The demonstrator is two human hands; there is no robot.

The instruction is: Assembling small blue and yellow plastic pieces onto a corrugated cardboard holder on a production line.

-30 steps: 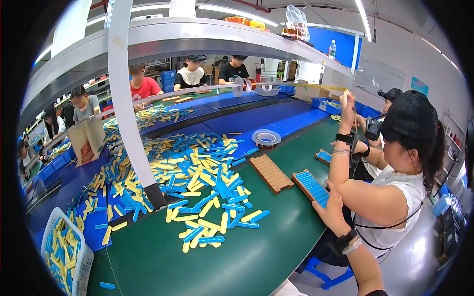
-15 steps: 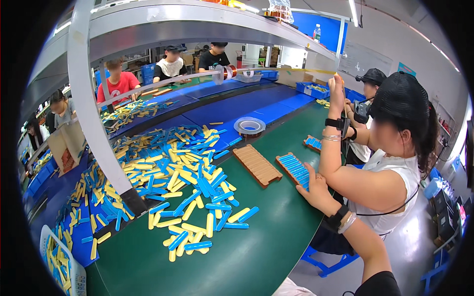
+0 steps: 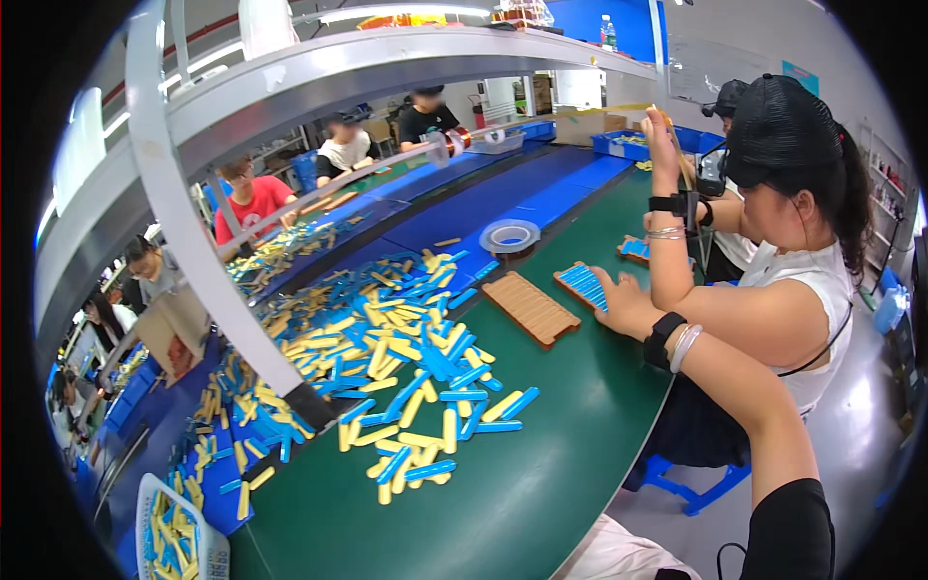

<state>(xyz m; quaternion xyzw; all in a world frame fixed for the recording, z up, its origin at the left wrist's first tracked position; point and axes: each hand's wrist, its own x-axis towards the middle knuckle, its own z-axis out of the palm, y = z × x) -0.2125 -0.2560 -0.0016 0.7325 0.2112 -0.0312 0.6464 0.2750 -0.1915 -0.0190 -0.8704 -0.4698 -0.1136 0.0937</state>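
My right hand (image 3: 617, 295) reaches out from the lower right and lies flat on the near end of a brown tray filled with blue sticks (image 3: 580, 283), fingers apart, gripping nothing. A black band and bracelets sit on its wrist. My left hand is out of view. Left of that tray lies a brown ribbed tray (image 3: 530, 307) with no sticks in it. A big loose pile of blue and yellow sticks (image 3: 406, 358) covers the green table (image 3: 541, 483).
A co-worker in a white top (image 3: 812, 290) sits close on the right, one hand (image 3: 662, 126) raised with a yellow strip. A tape roll (image 3: 509, 237), another blue-filled tray (image 3: 635, 249), a slanting metal post (image 3: 208, 261) and a white basket of sticks (image 3: 179, 536) stand around.
My view has swung and tilted. My right arm has stretched farther out, its hand staying on the blue-filled tray. The co-worker's raised hand stays up.
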